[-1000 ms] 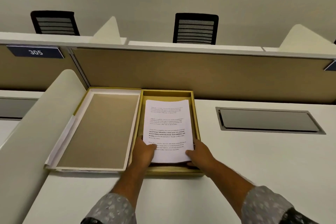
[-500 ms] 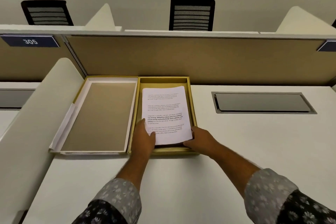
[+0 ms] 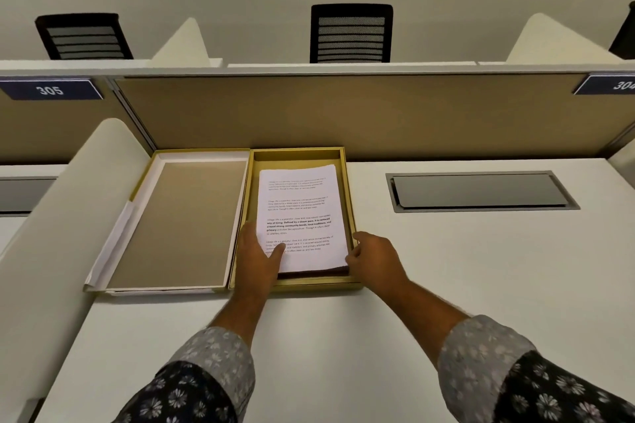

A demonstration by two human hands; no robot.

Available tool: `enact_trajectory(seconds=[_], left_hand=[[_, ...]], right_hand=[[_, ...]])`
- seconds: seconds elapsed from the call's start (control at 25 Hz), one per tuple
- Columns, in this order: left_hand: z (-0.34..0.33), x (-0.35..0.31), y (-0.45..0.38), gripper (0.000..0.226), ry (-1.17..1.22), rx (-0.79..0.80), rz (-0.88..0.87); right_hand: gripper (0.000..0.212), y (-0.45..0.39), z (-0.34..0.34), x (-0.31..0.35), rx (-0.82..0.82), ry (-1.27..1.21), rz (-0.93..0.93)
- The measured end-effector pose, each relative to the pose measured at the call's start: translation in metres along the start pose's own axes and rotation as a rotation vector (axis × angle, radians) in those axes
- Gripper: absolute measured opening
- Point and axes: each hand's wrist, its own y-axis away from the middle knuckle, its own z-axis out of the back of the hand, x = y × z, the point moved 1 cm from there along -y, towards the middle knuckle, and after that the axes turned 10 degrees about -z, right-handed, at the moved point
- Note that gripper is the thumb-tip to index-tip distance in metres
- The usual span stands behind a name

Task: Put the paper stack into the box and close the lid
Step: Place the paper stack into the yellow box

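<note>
A white paper stack (image 3: 299, 213) with printed text lies inside the gold box (image 3: 347, 189), slightly askew, its near edge raised a little. My left hand (image 3: 259, 256) holds the stack's near-left corner, thumb on top of the page. My right hand (image 3: 372, 257) grips the near-right corner from the side, fingers tucked under the edge. The box's lid (image 3: 178, 223) lies open flat to the left, joined to the box, showing a tan inner panel with a white border.
The box sits on a white desk (image 3: 446, 268) against a tan partition (image 3: 343, 113). A grey cable hatch (image 3: 481, 191) is set in the desk to the right. A curved white divider (image 3: 51, 233) rises at the left. Black chairs stand beyond the partition.
Both hands have shifted slightly along the stack's near corners as it settles lower in the box; my left thumb now rests on the page. The camera view rose a little.
</note>
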Motion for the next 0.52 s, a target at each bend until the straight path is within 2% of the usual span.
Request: enact_trajectory(seconds=[0.2,0.52], left_hand=[[0.000,-0.019,0.026,0.079,0.027,-0.028,0.019],[0.012,-0.061,0.101,0.066,0.114,-0.040,0.052]], right_hand=[[0.045,0.009,0.020,0.003,-0.054,-0.105,0.081],[0.043,0.070,0.041,-0.011,0.049,-0.169,0.227]])
